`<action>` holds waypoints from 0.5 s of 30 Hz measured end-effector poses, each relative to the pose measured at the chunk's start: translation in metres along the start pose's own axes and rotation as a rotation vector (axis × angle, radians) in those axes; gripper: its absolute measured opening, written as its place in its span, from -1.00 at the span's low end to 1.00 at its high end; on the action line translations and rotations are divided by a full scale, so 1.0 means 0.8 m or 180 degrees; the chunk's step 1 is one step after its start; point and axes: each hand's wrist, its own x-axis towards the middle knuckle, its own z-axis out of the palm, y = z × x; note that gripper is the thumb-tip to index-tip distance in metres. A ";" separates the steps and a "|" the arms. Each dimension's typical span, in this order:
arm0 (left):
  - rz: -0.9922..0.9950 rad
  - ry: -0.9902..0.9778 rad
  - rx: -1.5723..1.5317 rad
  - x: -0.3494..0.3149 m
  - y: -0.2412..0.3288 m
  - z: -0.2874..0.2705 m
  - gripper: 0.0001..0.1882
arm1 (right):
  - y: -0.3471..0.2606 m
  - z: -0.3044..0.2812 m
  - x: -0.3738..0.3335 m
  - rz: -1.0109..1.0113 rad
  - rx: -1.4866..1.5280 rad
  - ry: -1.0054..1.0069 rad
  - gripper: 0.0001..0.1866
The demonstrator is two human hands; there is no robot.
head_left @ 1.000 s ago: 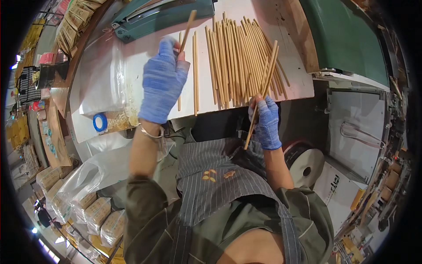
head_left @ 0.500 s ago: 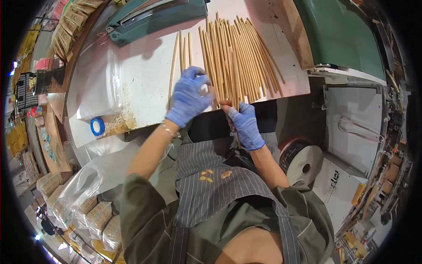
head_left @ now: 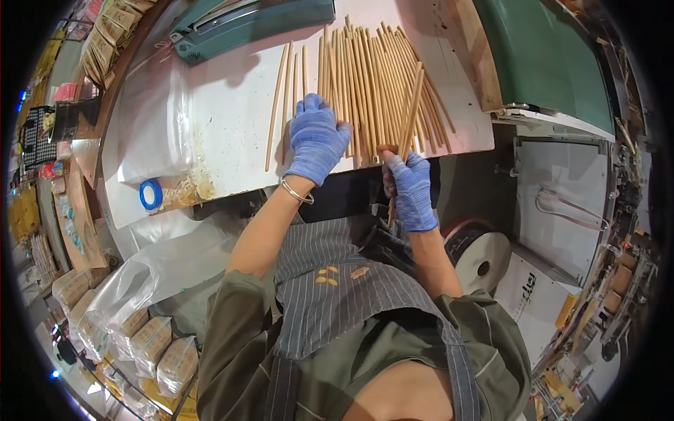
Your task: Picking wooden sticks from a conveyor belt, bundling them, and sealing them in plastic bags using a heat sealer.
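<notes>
Many slim, light-brown wooden sticks (head_left: 365,84) lie side by side on the white table (head_left: 232,140), mostly pointing away from me. A few separate sticks (head_left: 279,98) lie to their left. My left hand (head_left: 317,139), in a blue knitted glove, lies over the near ends of sticks at the pile's left side, thumb apart from the fingers, which are partly hidden from above. At the table's front edge my right hand (head_left: 411,189), gloved the same way with bare fingertips, is closed round a small bunch of sticks (head_left: 412,105) tilted up over the pile.
A teal heat sealer (head_left: 253,31) stands at the back left. Clear plastic bags (head_left: 154,133) and a blue tape roll (head_left: 150,194) lie at the table's left. A green panel (head_left: 547,63) rises on the right. Packed bags (head_left: 151,344) stand low on the left; a large reel (head_left: 484,259) sits below right.
My left hand has moved right and settled over the sticks, its fingers now pointing away from me. My right hand has shifted slightly right, and its bunch leans further right.
</notes>
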 end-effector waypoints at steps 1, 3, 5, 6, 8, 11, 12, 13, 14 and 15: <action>0.0007 0.0003 -0.0003 -0.001 0.002 -0.004 -0.81 | -0.004 -0.002 0.001 -0.0036 0.0128 0.0031 -0.84; 0.0017 0.0241 -0.0319 -0.011 0.009 -0.015 -0.83 | -0.009 -0.004 0.004 -0.0117 0.0176 0.0042 -0.84; 0.0118 0.0265 -0.0597 -0.035 0.022 -0.028 -0.85 | -0.011 0.003 0.008 -0.0388 0.0142 -0.0090 -0.82; 0.0289 0.0133 -0.0844 -0.047 0.033 -0.034 -0.86 | -0.010 0.004 0.008 -0.0458 0.0133 -0.0238 -0.79; 0.0607 -0.0126 -0.1320 -0.060 0.046 -0.035 -0.86 | -0.001 0.006 0.016 -0.0678 -0.0091 -0.0454 -0.77; 0.0857 -0.0279 -0.1655 -0.048 0.030 -0.022 -0.85 | 0.006 0.006 0.023 -0.1109 -0.0087 -0.0513 -0.81; 0.0745 0.0004 -0.1279 -0.034 0.023 -0.019 -0.85 | -0.001 0.004 0.021 -0.0789 -0.0010 -0.0320 -0.83; 0.0635 0.0288 -0.0905 -0.019 0.018 -0.018 -0.84 | -0.008 0.000 0.019 -0.0475 0.0067 -0.0125 -0.84; 0.0614 0.0332 -0.0634 -0.001 0.008 -0.013 -0.81 | -0.007 -0.003 0.022 -0.0525 0.0050 -0.0044 -0.84; 0.0416 0.0284 -0.0580 0.015 0.001 -0.010 -0.80 | -0.010 -0.008 0.021 -0.0544 0.0044 -0.0053 -0.84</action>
